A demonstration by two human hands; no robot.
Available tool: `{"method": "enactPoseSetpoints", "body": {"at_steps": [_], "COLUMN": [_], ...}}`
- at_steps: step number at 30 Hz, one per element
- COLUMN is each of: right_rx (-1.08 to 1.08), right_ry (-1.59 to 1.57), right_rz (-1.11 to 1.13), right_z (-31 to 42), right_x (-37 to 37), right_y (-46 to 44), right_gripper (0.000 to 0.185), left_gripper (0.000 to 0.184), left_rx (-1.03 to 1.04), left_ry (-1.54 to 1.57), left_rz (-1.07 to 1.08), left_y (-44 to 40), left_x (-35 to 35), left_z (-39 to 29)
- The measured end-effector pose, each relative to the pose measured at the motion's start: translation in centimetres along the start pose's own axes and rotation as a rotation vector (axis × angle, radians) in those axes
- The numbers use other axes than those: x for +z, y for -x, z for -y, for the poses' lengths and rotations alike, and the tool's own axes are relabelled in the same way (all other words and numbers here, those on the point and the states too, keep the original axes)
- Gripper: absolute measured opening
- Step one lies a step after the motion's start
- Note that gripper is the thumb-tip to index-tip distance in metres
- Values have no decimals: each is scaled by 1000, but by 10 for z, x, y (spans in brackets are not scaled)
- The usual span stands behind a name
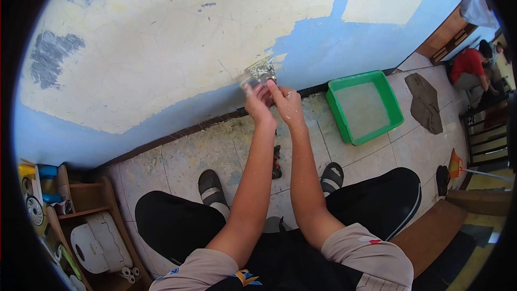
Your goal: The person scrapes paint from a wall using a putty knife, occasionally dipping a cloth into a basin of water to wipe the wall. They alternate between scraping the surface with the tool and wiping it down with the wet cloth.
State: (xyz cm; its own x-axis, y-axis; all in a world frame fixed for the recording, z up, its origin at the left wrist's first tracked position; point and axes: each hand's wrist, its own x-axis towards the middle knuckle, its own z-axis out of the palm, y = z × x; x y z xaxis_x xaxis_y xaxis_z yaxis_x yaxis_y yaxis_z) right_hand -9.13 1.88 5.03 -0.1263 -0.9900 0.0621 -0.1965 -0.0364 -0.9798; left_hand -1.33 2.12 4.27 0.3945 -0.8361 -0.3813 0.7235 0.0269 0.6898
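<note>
My right hand (288, 103) is closed round a putty knife (262, 70), its thumb against the wide metal blade. Pale flakes cling to the blade, which is up close to the wall. Beside it, my left hand (258, 105) is at the blade's left edge, its fingers smeared by motion; whether they grip anything I cannot tell. The wall (177, 48) shows a large cream area with peeled, ragged edges, bordered by light blue paint (318, 48). Specks of paint dot my right hand and forearm.
A green basin (398, 113) with cloudy water stands on the tiles by the wall, near a brown cloth (423, 102). Paint flakes litter the floor (183, 153). A wooden shelf (107, 199) is at left, a bench (433, 229) at right. Another person (467, 70) crouches far right.
</note>
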Motion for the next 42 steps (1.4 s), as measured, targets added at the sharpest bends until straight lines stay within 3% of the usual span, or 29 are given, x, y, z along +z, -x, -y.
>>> {"method": "enactPoseSetpoints", "body": {"at_steps": [1,3,7,8,12,16,22,25,27,28,30,31,33,34,36,42], "right_rx": [5,-81,-208,-355,-695,-541,-815,-726,-497,-499,73,69,317,316,354,297], "right_ry": [4,432,542,550,590,841,763,753,503,503,-41,-43,-477,-478,-665,-673], "right_rz": [2,232,358,331,267,180,390,436,406,406,498,498,436,438,262,7], "right_z": [1,12,15,10,9,8,13,-1,-14,-18,-22,-21,-18,-14,-12,-9], "right_x": [-7,-21,-17,-11,-1,-3,-17,-23,-27,-29,-30,-29,-23,-19,-12,0], "right_y": [1,4,19,25,37,22,29,21,17,16,16,18,21,21,22,10], "right_gripper": [61,54,45,41,32,30,31,31,33,33,39,39,44,44,42,43], "left_gripper": [64,64,51,47,36,31,28,28,30,32,33,33,29,23,23,30], "left_rx": [-159,-301,-374,-373,-418,-454,-430,-365,-316,-201,-1,3,157,303,309,378], "left_ry": [116,201,357,353,384,361,295,181,114,50,-109,-111,-295,-309,-374,-556], "left_rz": [-36,-218,-405,-453,-421,-313,-173,-89,-25,41,157,158,275,297,323,283], "left_y": [-2,-11,-24,-23,-15,-9,-6,3,10,10,8,3,-2,0,4,-10], "left_x": [-22,-72,-156,-166,-167,-149,-133,-115,-95,-86,-71,-63,-43,-30,-11,27], "left_z": [5,22,50,55,49,47,38,25,16,13,10,9,5,-1,-13,-12]}}
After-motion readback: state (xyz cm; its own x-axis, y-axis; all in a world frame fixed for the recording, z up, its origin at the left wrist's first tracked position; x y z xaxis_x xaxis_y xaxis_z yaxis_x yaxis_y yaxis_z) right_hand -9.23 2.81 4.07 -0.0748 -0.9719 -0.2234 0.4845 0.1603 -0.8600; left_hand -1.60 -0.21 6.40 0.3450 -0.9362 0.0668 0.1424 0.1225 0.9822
